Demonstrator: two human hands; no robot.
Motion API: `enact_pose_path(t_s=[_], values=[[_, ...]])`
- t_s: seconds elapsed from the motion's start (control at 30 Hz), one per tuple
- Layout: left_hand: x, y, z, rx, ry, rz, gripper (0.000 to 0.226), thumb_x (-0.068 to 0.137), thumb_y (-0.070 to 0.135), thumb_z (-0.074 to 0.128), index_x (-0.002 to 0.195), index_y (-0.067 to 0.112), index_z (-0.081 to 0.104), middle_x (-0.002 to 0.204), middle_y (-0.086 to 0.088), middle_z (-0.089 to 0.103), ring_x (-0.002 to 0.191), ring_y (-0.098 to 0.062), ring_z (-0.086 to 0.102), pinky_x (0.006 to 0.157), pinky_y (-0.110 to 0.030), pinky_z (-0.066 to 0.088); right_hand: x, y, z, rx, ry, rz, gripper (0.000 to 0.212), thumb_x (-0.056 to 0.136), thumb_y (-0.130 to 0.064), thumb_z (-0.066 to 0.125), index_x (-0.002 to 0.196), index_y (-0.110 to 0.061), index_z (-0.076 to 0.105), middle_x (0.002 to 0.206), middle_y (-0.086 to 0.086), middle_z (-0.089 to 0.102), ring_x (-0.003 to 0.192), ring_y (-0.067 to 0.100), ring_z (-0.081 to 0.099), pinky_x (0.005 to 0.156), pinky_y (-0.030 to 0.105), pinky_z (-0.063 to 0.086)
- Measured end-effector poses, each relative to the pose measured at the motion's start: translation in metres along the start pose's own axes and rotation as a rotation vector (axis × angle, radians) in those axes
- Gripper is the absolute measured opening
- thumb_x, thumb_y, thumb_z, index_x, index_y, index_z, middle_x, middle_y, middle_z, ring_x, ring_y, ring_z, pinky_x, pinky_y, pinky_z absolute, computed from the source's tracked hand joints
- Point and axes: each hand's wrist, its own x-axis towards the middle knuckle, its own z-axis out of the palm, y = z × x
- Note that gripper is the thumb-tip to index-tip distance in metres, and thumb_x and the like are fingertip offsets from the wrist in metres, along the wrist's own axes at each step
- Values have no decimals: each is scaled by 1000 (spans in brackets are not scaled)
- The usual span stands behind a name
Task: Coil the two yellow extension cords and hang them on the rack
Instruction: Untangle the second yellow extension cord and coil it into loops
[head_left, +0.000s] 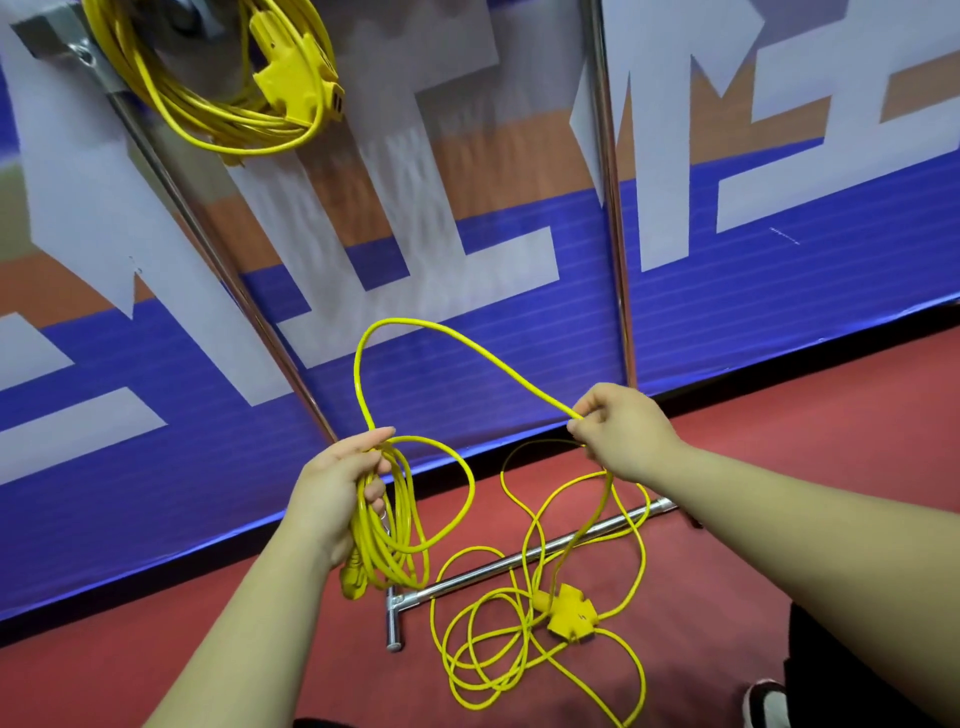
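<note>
One coiled yellow extension cord (218, 104) hangs from the rack's top at the upper left, its socket block in the loops. My left hand (337, 488) grips a bundle of loops of the second yellow cord (387, 535), with a plug hanging below the palm. My right hand (618, 431) pinches the same cord a stretch further along. An arc of cord rises between the two hands. The rest of this cord lies in loose tangled loops on the red floor, with its yellow socket block (569, 613) among them.
The chrome rack has two upright poles (610, 208) and a floor bar (519, 558) with a short foot, and cord loops lie over the bar. A blue, white and orange banner (727, 312) stands right behind the rack. My shoe (763, 701) shows at the lower right.
</note>
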Motion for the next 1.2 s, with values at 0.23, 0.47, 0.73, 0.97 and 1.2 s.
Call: enact_pose_path(t_s=[0.23, 0.47, 0.73, 0.97, 1.2], values=[[-4, 2, 1, 48, -23, 38, 36, 95, -6, 48, 118, 14, 68, 74, -9, 57, 46, -13, 40, 42, -23, 38, -15, -31, -2, 345, 20, -15, 14, 80, -11, 79, 84, -9, 65, 71, 13, 71, 59, 21, 66, 71, 48, 60], [-10, 3, 8, 91, -38, 59, 33, 94, -7, 50, 115, 10, 68, 73, -9, 58, 45, -14, 41, 42, -25, 39, -33, -60, -6, 357, -1, -182, 14, 83, -6, 75, 84, -13, 63, 77, 17, 69, 67, 34, 67, 70, 57, 58], [-18, 1, 22, 233, -57, 80, 32, 93, -9, 50, 110, 9, 71, 74, -11, 59, 47, -16, 40, 44, -27, 38, -42, -67, -10, 164, -9, -319, 17, 83, -12, 74, 76, -26, 68, 67, -15, 64, 63, 20, 61, 67, 38, 57], [-25, 3, 29, 248, -70, 98, 32, 93, -7, 50, 110, 10, 71, 72, -8, 60, 47, -15, 41, 45, -28, 40, -46, -68, -17, -21, 131, -426, 11, 85, -20, 75, 85, -30, 70, 68, -33, 59, 61, 4, 58, 60, 12, 40], [-30, 9, 31, 127, -42, 151, 29, 97, -6, 50, 114, 9, 68, 72, -6, 61, 46, -15, 44, 45, -28, 42, -20, -47, -21, -188, 247, -245, 12, 89, -19, 68, 96, -26, 75, 95, -9, 75, 87, 14, 67, 83, 29, 53]])
